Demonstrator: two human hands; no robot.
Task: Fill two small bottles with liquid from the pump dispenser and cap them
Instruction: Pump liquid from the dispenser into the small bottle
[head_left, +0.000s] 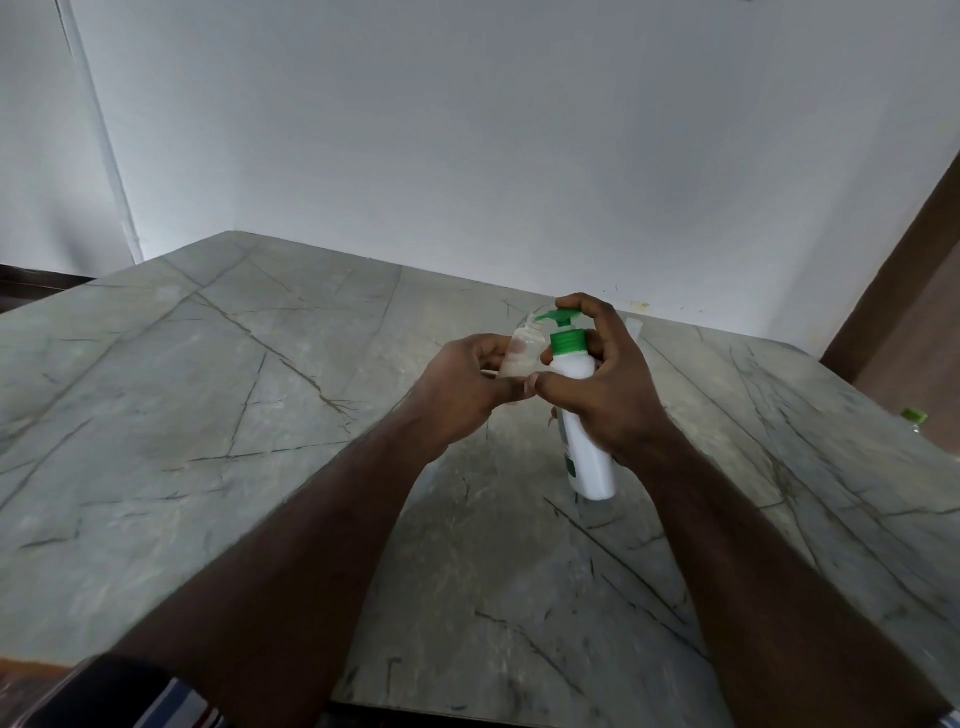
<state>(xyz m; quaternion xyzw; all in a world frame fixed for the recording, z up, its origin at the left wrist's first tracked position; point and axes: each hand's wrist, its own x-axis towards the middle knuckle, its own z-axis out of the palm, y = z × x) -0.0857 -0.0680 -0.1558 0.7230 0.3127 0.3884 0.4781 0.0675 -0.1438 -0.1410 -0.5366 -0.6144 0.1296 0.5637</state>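
Bare forearms (322, 545), no sleeves (striped cloth (176, 706) at the lap).

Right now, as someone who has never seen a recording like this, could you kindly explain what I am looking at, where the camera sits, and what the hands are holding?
There is no robot here: a person works with two bare hands, and the single picture comes from a wide-angle camera worn on the head, looking forward and down along the forearms.

The right hand grips a white pump dispenser with a green pump head; one finger is curled over the top of the pump. The left hand holds a small clear bottle with its open mouth at the green spout, ready to catch liquid.

Both are held above a grey stone-patterned table. Another small clear object stands just behind the right hand; it is too hidden to identify. Something with a green cap shows at the right edge.
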